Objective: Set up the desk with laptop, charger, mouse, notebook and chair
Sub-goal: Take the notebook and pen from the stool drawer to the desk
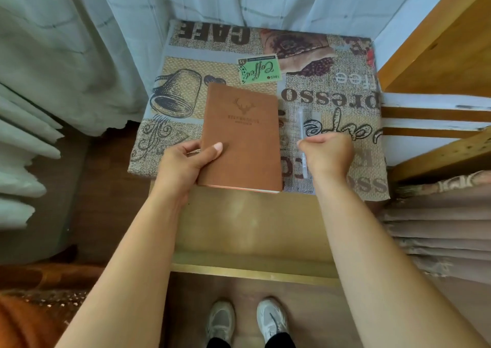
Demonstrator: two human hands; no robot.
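A brown notebook with a deer emblem lies on the desk's coffee-print cloth, its near edge over the cloth's front border. My left hand grips the notebook's near left corner, thumb on the cover. My right hand is closed around a clear pen that lies to the right of the notebook; the pen's ends stick out beyond my fist. No laptop, charger, mouse or chair is in view.
A bare wooden desk board extends toward me below the cloth. Pale curtains hang at the left and behind. A wooden shelf frame stands at the right above folded fabric. My shoes are on the floor.
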